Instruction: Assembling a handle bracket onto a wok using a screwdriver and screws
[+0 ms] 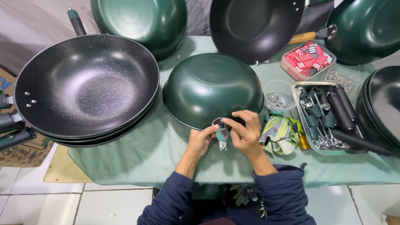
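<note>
Two hands are working at the near edge of the bench (137, 160), which is lying under a pale green cloth. The left hand (201, 140) and the right hand (246, 132) are both pinching one small metal handle bracket (221, 135), fingers curled shut around it, and pressing it against the rim of one upturned green wok (210, 87) sitting at the middle of the bench.

One stack of speckled black woks (85, 85) is resting at the left edge, its handles sticking out past the cloth; how many are lying in that stack I cannot tell exactly. One green wok (139, 21) is leaning at the far edge, one black wok with a yellow handle (254, 27) is standing beside it, and one more green wok (364, 29) is filling the far right corner. One stack of black pans (383, 108) is sitting at the right edge.

Toward the right, one metal tray (296, 102) is holding dark handles and metal fittings, too jumbled to count. One clear cup (278, 96) of small metal rings is standing just beside the tray, one clear tub of red packets (308, 59) is lying behind it, and one crumpled green rag (280, 134) is lying just beside the right hand.
</note>
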